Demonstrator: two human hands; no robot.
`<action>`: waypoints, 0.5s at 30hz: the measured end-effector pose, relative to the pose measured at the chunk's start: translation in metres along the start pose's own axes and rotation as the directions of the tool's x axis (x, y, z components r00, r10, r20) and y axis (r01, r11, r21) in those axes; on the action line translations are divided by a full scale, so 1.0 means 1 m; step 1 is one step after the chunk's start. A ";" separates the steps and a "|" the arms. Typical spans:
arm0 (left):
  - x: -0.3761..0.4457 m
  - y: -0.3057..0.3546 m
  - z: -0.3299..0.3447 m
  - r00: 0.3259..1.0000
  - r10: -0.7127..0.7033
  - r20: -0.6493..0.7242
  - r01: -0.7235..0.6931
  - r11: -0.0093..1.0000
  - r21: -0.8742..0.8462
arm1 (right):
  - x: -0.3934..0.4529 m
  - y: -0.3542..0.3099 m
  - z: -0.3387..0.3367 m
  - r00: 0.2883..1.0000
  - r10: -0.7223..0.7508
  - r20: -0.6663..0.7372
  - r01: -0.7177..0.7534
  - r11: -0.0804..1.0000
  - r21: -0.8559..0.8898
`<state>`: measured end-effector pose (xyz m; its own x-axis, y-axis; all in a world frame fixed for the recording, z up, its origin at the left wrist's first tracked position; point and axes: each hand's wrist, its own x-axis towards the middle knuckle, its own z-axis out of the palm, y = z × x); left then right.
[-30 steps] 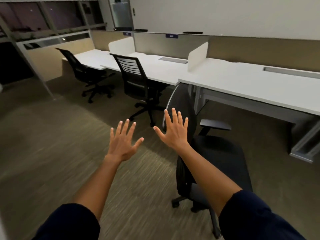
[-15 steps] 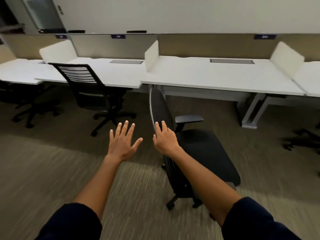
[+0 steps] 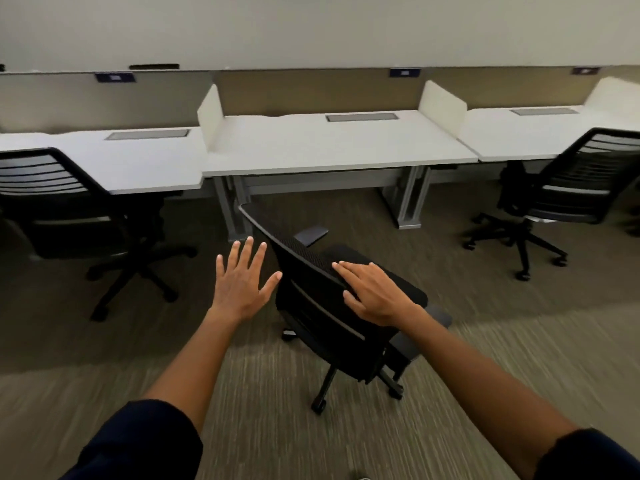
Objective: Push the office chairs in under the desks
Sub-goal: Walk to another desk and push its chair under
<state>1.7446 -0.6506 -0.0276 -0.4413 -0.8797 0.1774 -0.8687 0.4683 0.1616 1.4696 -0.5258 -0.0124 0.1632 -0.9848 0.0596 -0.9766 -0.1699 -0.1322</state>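
Observation:
A black mesh-back office chair stands on the carpet in front of the middle white desk, out from under it and turned at an angle. My right hand lies over the top edge of its backrest, thumb on the rear face and fingers over the top. My left hand hovers just left of the backrest with fingers spread, holding nothing; its thumb is close to the backrest's edge.
A second black chair sits at the left desk. A third chair stands at the right desk, pulled out and turned. Grey desk legs frame the gap under the middle desk. Low white dividers separate the desks.
My view has swung right so the middle desk now faces me. The chair's backrest has turned towards me, with my right hand still on its top edge. My left hand stays open.

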 end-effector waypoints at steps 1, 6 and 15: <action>0.000 0.000 -0.001 1.000 0.004 -0.005 -0.004 1.000 0.004 | -0.005 0.006 0.000 0.999 0.031 -0.025 -0.031 1.000 -0.003; 0.016 0.024 0.002 0.993 0.122 0.007 -0.121 0.992 -0.039 | -0.023 0.008 -0.006 0.941 0.308 -0.139 -0.314 0.949 -0.024; 0.047 0.066 0.010 0.966 0.258 0.007 -0.257 0.965 -0.044 | -0.012 0.021 0.002 0.834 0.513 -0.203 -0.530 0.847 -0.039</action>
<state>1.6641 -0.6622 -0.0184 -0.6518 -0.7298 0.2064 -0.7153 0.6820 0.1526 1.4471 -0.5178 -0.0174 -0.3929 -0.9013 0.1824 -0.9192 0.3795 -0.1048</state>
